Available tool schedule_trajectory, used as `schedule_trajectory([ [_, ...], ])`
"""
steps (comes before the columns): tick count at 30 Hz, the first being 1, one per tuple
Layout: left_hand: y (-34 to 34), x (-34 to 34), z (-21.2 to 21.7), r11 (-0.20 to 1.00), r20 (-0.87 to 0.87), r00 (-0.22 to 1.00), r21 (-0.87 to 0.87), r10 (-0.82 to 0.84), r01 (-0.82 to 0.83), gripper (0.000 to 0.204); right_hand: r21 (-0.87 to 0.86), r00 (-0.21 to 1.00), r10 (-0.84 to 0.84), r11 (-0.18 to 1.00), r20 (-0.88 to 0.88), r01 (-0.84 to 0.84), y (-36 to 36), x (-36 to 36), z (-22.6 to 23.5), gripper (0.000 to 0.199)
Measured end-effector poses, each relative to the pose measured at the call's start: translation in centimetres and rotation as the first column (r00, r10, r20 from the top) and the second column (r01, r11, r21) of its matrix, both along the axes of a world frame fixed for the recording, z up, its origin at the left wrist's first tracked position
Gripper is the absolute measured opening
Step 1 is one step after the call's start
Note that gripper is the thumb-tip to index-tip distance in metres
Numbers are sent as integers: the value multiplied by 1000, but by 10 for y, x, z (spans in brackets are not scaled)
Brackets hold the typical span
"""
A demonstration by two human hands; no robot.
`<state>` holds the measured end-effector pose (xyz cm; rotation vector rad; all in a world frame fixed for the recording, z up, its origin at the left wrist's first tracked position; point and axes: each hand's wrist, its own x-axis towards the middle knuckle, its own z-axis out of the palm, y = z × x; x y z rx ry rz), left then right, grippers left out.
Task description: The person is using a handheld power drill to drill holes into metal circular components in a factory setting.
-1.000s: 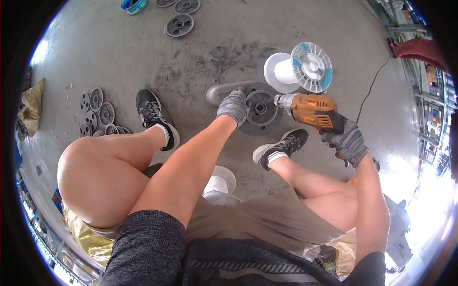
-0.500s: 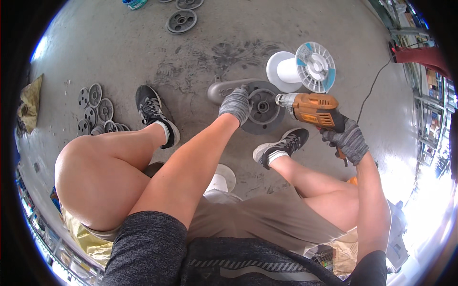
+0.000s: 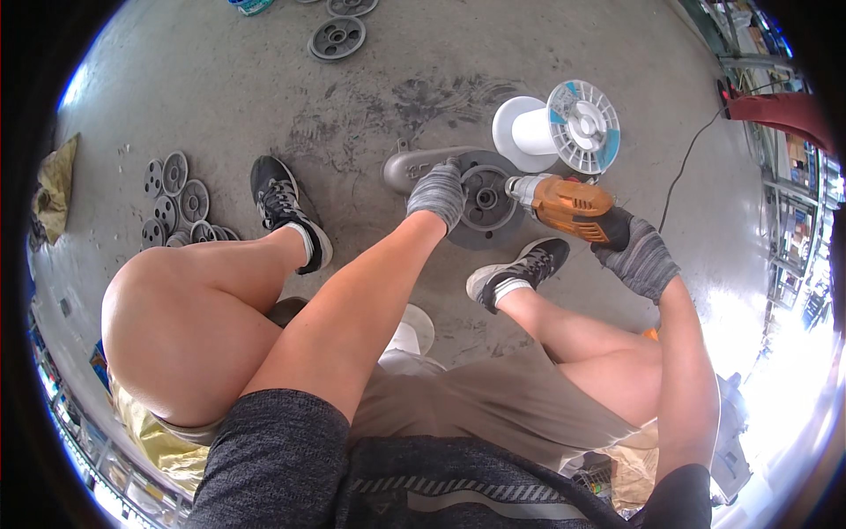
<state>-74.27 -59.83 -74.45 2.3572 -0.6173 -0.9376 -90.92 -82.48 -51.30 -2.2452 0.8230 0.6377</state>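
Drill shifted lower, nose leftward at pulley.

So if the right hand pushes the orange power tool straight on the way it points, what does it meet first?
Probably the grey metal wheel that the left hand holds down; the orange power tool in the right hand already points at it.

Matt grey cast-metal wheel, glossy orange plastic drill, rough concrete floor.
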Motion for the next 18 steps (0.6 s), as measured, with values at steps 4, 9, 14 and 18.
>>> schedule_trajectory([
  [4,1,0,-1,1000,16,1000,0,7,-7,40,-127,988,107,985,-107,-120,13,19,12,48],
  [9,3,2,-3,999,-29,999,-14,32,-33,38,-181,967,170,962,-190,-205,18,30,16,46],
  [14,0,2,8,999,-60,998,-27,35,-37,33,-188,968,126,968,-215,-168,14,32,11,44],
  [18,2,3,10,998,-81,995,-32,59,-62,34,-247,958,149,946,-246,-211,18,37,12,43],
])
